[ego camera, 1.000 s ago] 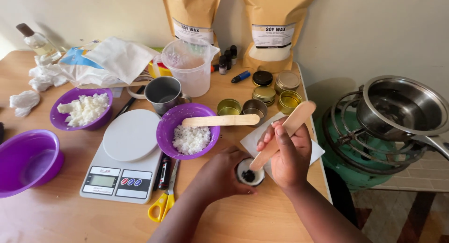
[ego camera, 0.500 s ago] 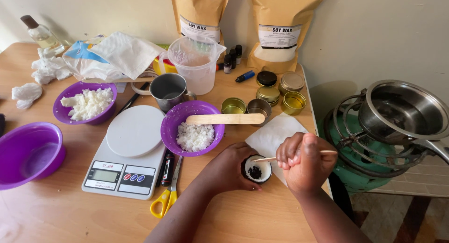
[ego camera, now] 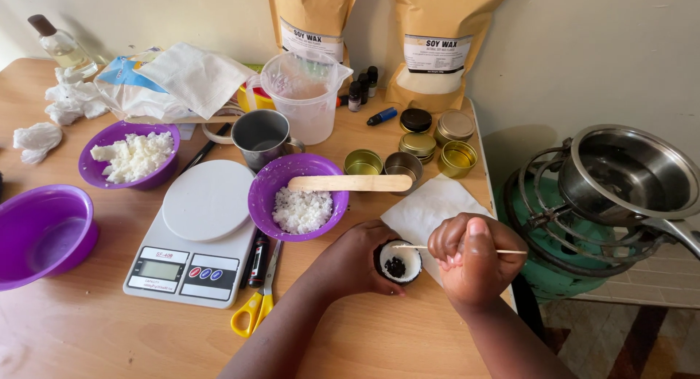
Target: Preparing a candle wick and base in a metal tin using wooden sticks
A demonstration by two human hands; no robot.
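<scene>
My left hand (ego camera: 356,256) is wrapped around a small round tin (ego camera: 399,261) with a white inside and a dark lump at its bottom. My right hand (ego camera: 472,256) grips a flat wooden stick (ego camera: 510,251), seen edge-on and lying level, its left end over the tin's rim. Both hands are near the table's front right part, beside a white paper napkin (ego camera: 426,207). Just behind them stands a purple bowl of white wax flakes (ego camera: 298,196) with a second wooden stick (ego camera: 350,183) lying across its rim.
A white kitchen scale (ego camera: 197,233), yellow-handled scissors (ego camera: 255,310), a metal cup (ego camera: 261,137), a clear plastic jug (ego camera: 305,100), several small gold tins (ego camera: 430,142), two more purple bowls (ego camera: 44,233) and two brown paper bags (ego camera: 437,43) fill the wooden table (ego camera: 379,342). Right of it a steel pan (ego camera: 631,175) sits on a green gas burner.
My right hand has turned the wooden stick from tilted upright, tip in the tin, to lying level and edge-on across the tin. My left hand has kept hold of the tin.
</scene>
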